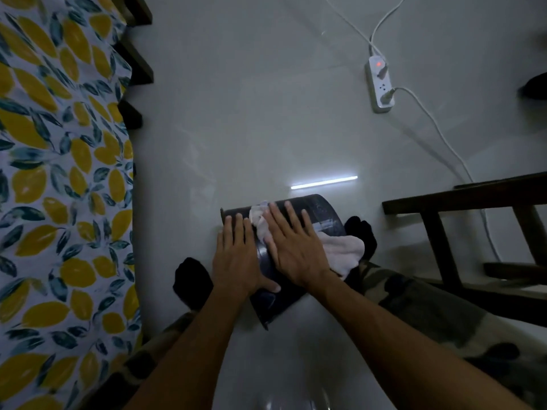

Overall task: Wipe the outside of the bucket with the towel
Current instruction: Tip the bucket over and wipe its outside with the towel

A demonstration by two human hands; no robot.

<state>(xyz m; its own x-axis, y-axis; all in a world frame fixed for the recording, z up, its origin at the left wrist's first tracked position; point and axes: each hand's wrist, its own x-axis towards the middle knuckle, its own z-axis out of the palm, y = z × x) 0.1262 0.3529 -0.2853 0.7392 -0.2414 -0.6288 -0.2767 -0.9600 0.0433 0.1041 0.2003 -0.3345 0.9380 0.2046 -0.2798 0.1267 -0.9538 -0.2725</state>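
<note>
A dark bucket lies on its side on the pale floor between my two feet in black socks. A white towel is draped over its upper side. My right hand presses flat on the towel, fingers spread and pointing away from me. My left hand rests flat on the bucket's left part near the rim, its thumb hooked around the side. Most of the towel under my right palm is hidden.
A bed with a lemon-print sheet runs along the left. A dark wooden chair frame stands at the right. A white power strip with cables lies on the floor farther away. A light strip is reflected in the floor just beyond the bucket.
</note>
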